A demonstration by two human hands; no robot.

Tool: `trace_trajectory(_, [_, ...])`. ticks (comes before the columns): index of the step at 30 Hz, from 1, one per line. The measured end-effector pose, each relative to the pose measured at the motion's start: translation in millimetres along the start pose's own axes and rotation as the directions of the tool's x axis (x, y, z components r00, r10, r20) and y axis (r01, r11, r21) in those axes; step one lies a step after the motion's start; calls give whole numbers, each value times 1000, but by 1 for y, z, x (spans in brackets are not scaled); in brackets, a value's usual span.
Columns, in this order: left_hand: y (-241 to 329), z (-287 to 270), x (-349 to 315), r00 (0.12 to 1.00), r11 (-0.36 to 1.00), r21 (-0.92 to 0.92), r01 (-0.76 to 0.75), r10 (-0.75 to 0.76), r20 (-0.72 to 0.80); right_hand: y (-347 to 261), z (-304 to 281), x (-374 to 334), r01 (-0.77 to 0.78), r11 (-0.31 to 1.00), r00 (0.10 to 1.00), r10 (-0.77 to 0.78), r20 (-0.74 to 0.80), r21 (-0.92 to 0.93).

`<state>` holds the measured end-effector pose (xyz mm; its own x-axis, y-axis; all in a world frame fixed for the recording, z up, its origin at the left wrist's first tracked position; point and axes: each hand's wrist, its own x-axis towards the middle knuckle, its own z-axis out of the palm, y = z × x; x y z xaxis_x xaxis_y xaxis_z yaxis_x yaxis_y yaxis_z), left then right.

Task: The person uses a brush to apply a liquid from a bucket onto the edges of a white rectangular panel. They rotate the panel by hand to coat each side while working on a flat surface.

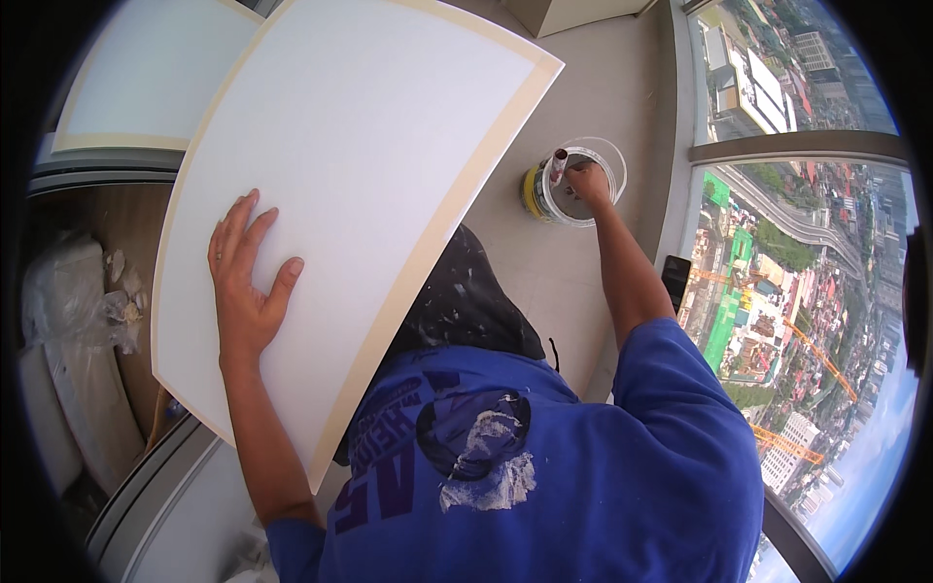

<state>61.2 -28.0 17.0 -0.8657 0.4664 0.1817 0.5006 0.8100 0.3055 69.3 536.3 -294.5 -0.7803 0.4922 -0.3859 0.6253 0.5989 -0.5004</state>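
Left fingers [260, 230] are lying spread flat atop a tan-bordered, white rectangular panel [360, 165]; right fingers [583, 179] are reaching inside a round, white-and-yellow bucket [532, 192], their closure and hold indiscernible.

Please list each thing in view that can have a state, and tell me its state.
Large white rectangular board with tan borders: white face showing, left hand on it
Bare left hand: open, fingers spread
Round plastic bucket with yellow side: upright, open at top
Bare right hand: reaching into bucket, grip unclear
Blue cloth shirt: stained with pale smears
Black rectangular phone: dark, on or off unclear
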Motion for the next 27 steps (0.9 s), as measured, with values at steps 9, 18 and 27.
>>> trace_trajectory(9, [4, -1, 5, 1000, 998, -55, 5, -5, 1, 5, 24, 16, -128, 992, 991, 127, 50, 23])
trace_trajectory(18, [3, -1, 6, 1000, 1000, -29, -11, 10, -13, -20, -53, -54, -90, 860, 996, 65, 68, 502])
trace_trajectory(27, [0, 1, 0, 998, 999, -22, -40, 39, -49, 16, -105, -132, -166, 596, 986, 76, 151, 786])
